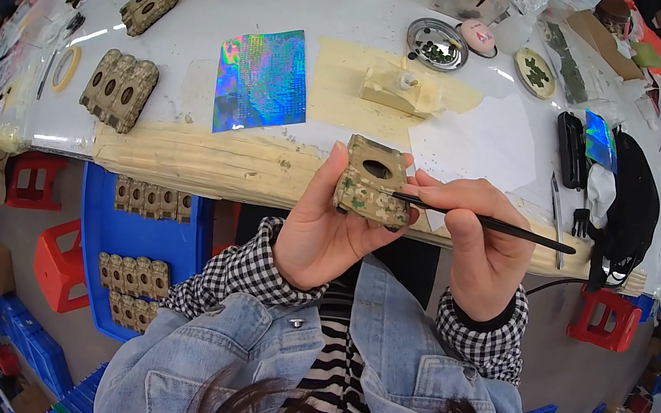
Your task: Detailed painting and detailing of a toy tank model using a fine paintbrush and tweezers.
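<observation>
My left hand (318,239) is closed around a camouflage-patterned casing (369,180), a small block with a dark oval hole near its top. It is held up over the table's front edge, its patterned face toward me. Between the fingers and thumb of my right hand (477,234) is a slim black paintbrush (517,231). Its tip reaches the casing's face just below the hole; whether it touches cannot be made out. Behind the casing, a yellowish taped block (397,89) with a small white piece on top sits on the table.
Similar camouflage casings (119,90) stand in groups at the table's left. More fill a blue tray (136,243) below the edge. A shiny holographic sheet (264,82) and white paper (479,139) lie mid-table. Farther right are a metal dish (437,43), tweezers (558,212) and a black strap (631,207).
</observation>
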### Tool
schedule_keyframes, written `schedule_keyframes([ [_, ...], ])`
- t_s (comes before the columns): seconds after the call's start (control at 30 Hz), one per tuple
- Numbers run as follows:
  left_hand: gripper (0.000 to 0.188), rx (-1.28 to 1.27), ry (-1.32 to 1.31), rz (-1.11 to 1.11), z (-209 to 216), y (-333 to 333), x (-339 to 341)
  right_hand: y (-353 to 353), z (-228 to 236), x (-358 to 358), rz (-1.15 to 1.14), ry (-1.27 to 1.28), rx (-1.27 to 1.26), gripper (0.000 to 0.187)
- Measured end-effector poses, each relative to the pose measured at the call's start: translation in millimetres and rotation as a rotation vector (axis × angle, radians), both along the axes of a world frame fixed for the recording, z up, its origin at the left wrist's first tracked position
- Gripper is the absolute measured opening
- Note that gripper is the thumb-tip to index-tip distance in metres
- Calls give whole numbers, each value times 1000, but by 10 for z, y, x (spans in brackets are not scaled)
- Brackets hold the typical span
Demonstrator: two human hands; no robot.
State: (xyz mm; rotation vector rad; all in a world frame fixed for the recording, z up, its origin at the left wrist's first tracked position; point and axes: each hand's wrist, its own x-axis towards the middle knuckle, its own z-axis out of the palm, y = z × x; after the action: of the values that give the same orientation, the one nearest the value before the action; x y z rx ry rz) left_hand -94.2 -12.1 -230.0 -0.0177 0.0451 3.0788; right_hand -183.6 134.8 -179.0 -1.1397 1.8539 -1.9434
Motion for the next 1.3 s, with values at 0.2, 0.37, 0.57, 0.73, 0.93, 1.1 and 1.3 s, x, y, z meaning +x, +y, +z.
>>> schedule_keyframes([
  [0.2, 65, 11, 14, -8, -16, -13, 5, -2, 3, -4, 1, 13, 10, 15],
  [0.37, 64, 24, 23, -9, -35, -22, 6, -18, 4, -6, 2, 15, 3, 15],
  [0.57, 64, 9, 27, 4, -55, -26, 8, -19, 9, -9, 5, 24, 17, 15],
  [0.73, 65, 9, 4, 13, -39, -20, 4, -18, 13, -9, -1, 37, 29, 15],
  [0.93, 68, -10, 32, -20, -94, -40, 10, -22, 2, -21, 13, 73, 20, 15],
  [1.1, 69, 33, 1, 13, -66, -17, 10, -35, 7, -10, 15, 59, 15, 15],
  [1.3, 69, 51, 5, 16, -67, -11, 3, -31, -1, -12, 14, 61, 13, 15],
])
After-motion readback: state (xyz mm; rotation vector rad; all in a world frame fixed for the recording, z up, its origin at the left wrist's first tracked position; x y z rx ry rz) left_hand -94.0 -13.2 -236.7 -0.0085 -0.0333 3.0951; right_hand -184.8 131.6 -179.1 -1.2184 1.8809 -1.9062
